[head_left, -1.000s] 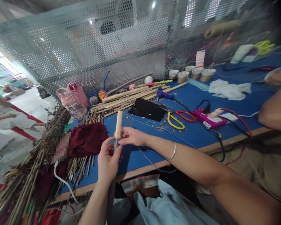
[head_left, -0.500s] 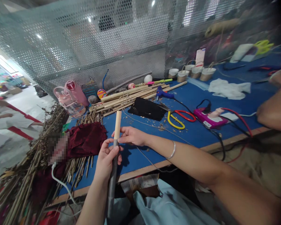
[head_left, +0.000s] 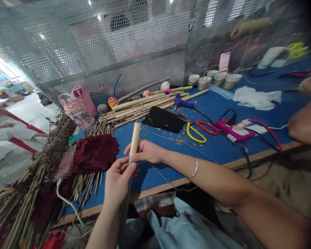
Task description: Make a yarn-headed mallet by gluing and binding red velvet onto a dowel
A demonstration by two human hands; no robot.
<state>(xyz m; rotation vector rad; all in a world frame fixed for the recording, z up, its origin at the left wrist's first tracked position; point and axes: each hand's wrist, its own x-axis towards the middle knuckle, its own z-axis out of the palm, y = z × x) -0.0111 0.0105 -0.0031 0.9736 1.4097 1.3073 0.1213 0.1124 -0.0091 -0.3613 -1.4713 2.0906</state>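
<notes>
A wooden stick stands nearly upright before me, its pale top bare and its lower length covered in something smooth and grey. My left hand is closed around the grey part, with the thumb lying along it. Just above, where bare wood meets grey, my right hand pinches the stick between thumb and fingers. Some fingertips are hidden behind the stick. Past the hands, a black cloth lies on the blue tabletop beside scissors with yellow and red handles.
Wooden sticks and a blue glue gun lie farther back. A purple power strip with cords is at right, near a person's arm. Dry stalks and a dark red cloth fill the left. A perforated metal panel stands behind.
The stick's top has tipped a little to the right. My left fingers have shifted on the grey part, and both hands still hold it.
</notes>
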